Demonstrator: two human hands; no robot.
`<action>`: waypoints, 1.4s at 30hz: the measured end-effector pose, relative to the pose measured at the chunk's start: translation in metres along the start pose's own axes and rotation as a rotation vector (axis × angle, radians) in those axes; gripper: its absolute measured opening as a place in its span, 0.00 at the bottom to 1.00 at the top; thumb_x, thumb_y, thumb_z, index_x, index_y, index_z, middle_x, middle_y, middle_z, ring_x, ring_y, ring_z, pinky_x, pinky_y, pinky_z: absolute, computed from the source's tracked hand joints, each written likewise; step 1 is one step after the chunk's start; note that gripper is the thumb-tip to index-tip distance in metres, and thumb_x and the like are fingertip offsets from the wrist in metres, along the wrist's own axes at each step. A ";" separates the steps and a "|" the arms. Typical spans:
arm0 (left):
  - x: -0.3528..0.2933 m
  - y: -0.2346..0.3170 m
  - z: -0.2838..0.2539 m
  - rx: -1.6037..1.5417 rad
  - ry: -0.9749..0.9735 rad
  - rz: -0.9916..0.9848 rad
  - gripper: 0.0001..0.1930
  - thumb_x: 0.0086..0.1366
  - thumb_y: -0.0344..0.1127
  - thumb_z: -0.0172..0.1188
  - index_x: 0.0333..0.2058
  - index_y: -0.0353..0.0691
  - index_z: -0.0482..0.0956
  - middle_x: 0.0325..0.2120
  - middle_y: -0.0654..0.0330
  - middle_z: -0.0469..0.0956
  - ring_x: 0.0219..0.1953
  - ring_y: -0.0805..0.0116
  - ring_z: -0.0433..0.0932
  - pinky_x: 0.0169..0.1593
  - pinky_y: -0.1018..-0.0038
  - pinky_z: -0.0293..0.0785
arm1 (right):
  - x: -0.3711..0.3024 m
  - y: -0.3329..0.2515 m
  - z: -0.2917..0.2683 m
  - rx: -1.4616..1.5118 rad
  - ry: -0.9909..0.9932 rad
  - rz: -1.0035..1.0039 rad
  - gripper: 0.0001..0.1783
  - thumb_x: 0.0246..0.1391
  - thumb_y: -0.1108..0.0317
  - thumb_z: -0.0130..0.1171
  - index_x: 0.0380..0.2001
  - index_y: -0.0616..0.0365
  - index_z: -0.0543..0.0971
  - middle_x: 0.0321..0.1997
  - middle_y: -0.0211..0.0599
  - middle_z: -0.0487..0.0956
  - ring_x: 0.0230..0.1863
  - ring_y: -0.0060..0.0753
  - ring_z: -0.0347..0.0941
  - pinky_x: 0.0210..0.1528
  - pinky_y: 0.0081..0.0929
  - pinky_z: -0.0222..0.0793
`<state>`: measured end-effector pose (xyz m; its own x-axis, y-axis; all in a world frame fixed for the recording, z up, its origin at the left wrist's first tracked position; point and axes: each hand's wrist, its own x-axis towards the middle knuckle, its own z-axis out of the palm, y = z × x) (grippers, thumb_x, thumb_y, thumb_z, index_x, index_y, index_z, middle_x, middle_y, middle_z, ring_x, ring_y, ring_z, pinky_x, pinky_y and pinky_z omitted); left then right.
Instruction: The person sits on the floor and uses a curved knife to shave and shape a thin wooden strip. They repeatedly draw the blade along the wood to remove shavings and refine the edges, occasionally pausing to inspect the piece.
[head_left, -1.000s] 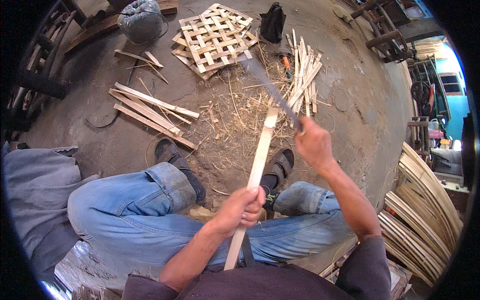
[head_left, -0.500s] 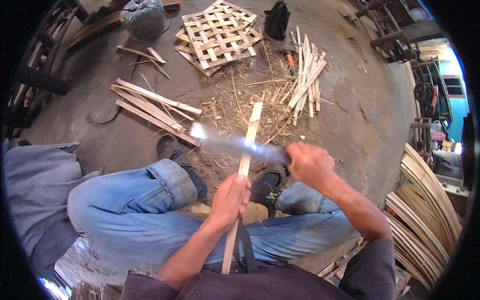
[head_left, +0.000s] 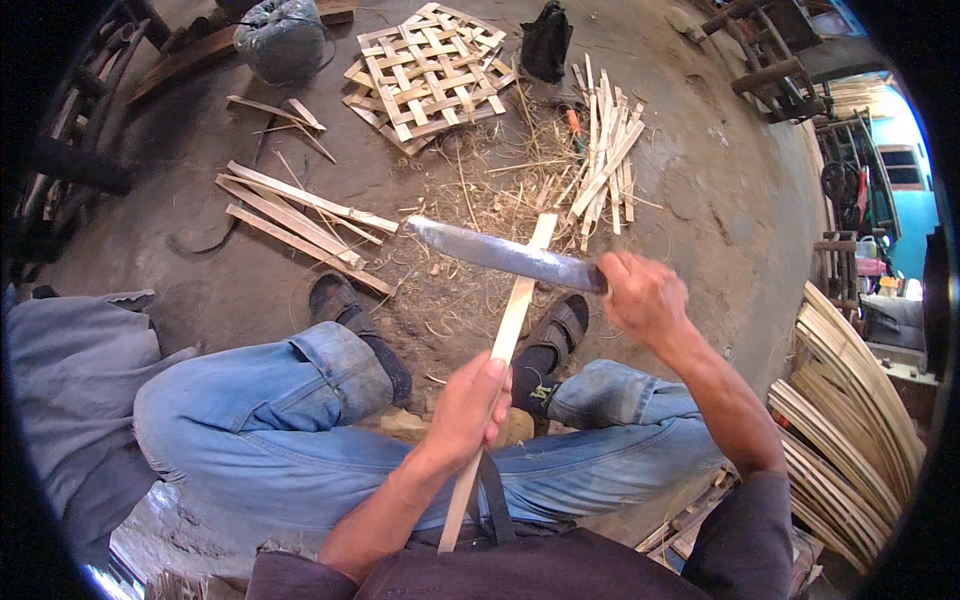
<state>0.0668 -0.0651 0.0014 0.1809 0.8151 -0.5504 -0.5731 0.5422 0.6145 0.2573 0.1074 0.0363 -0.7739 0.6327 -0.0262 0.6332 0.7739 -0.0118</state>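
Note:
A long pale bamboo strip [head_left: 514,318] runs from my lap up and away between my feet. My left hand [head_left: 470,405] is closed round its middle, thumb along the top. In my right hand [head_left: 643,296] is the handle of a machete [head_left: 500,252], gripped in a fist that hides the handle. Its broad steel blade points left and lies across the strip near the far end, covering a short stretch of it. Whether the edge bites into the strip I cannot tell.
Curly shavings [head_left: 470,180] litter the floor ahead. Split strips lie in a left bundle [head_left: 300,215] and a right bundle [head_left: 605,150], beside an orange-handled tool [head_left: 573,122]. Woven bamboo panels [head_left: 430,75] are stacked beyond, near a black bag [head_left: 546,42]. Long slats [head_left: 850,400] lean at my right.
The machete, blurred before, is now sharp, and my right hand has shifted slightly right and farther away. The strip's far end has swung right, with my left hand still round it.

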 end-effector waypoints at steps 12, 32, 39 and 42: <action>-0.001 -0.003 -0.008 -0.013 0.036 -0.046 0.18 0.74 0.51 0.42 0.32 0.42 0.68 0.17 0.69 0.64 0.13 0.83 0.62 0.16 0.83 0.59 | -0.009 0.014 0.030 0.171 0.162 0.101 0.03 0.46 0.72 0.54 0.28 0.55 0.74 0.23 0.42 0.77 0.23 0.45 0.78 0.25 0.43 0.74; -0.002 0.000 0.001 0.543 0.129 0.195 0.13 0.74 0.38 0.45 0.42 0.34 0.73 0.19 0.66 0.72 0.18 0.81 0.69 0.22 0.79 0.68 | -0.025 -0.030 -0.003 0.004 -0.103 -0.086 0.08 0.41 0.69 0.60 0.26 0.53 0.72 0.24 0.34 0.75 0.28 0.40 0.78 0.28 0.38 0.74; 0.003 -0.005 -0.003 0.396 0.084 0.149 0.13 0.75 0.39 0.44 0.39 0.35 0.72 0.17 0.67 0.68 0.16 0.83 0.64 0.19 0.81 0.62 | -0.026 -0.044 0.010 0.084 -0.031 -0.110 0.06 0.39 0.68 0.59 0.23 0.50 0.72 0.20 0.33 0.73 0.23 0.35 0.77 0.22 0.33 0.71; -0.008 -0.009 -0.004 0.380 0.081 0.102 0.13 0.74 0.39 0.44 0.37 0.35 0.73 0.17 0.67 0.69 0.16 0.82 0.65 0.20 0.80 0.63 | -0.011 0.010 0.026 -0.054 0.070 0.175 0.06 0.39 0.70 0.57 0.23 0.51 0.71 0.18 0.34 0.72 0.20 0.38 0.75 0.20 0.37 0.71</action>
<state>0.0675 -0.0768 -0.0017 0.0665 0.8583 -0.5089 -0.2453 0.5084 0.8254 0.2723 0.1073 0.0108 -0.6526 0.7563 0.0463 0.7577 0.6514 0.0404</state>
